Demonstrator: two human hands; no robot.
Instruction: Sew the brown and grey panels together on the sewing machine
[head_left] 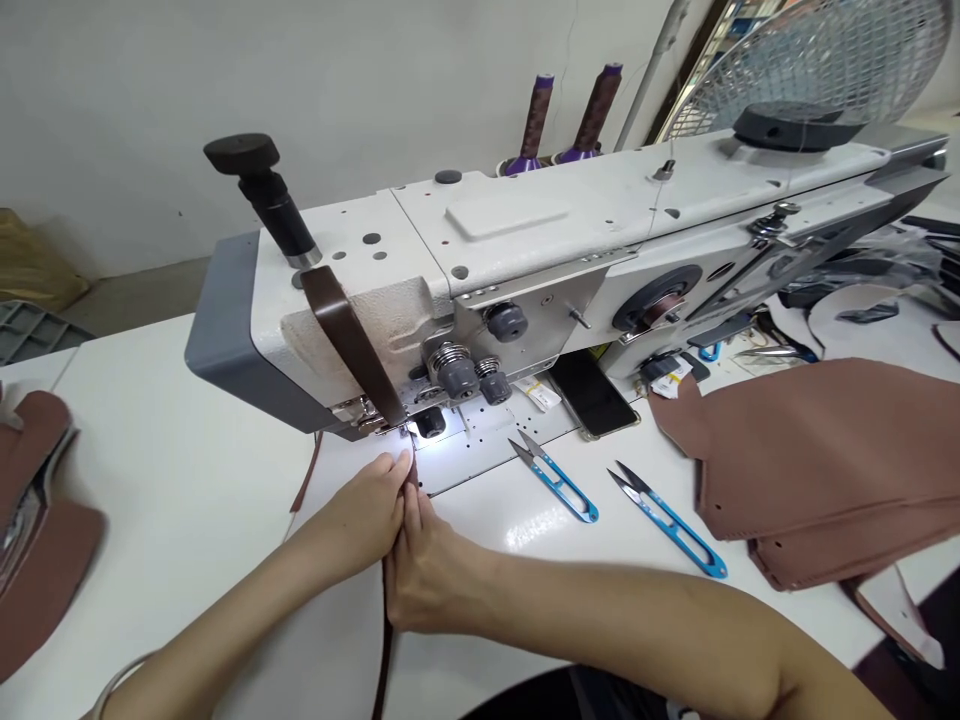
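Observation:
A narrow brown leather strip (386, 645) runs up from the table's front edge toward the lit needle area of a white sewing machine (360, 250). My left hand (371, 510) pinches the strip just in front of the machine's foot, thumb on top. Right below and against it, my right hand (431, 580) is closed on the same strip, fingertips pressed together. Part of the strip is hidden by both hands. Another brown length (307, 475) comes out on the machine's left side. The needle itself is hard to make out.
Two blue thread snips (559, 485) (671, 525) lie right of my hands. Behind them is a black phone (592, 392). Brown leather pieces (832, 460) are stacked at the right, more (52, 550) at the left. Thread cones (536, 120) and a fan (817, 65) stand behind.

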